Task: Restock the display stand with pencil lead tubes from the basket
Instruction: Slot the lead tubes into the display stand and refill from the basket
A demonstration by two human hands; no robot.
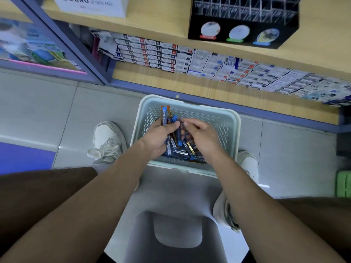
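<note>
Both forearms reach down into the basket [230, 118] on the floor. Left hand [158, 137] is closed round several lead tubes [164, 114]; right hand [201, 136] pinches among loose ones. Gathering step; next, carry them to the display stand [245, 21] above

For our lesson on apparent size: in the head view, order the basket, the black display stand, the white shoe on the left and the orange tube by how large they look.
1. basket and black display stand: alike, stand partly cropped
2. white shoe
3. orange tube
</note>
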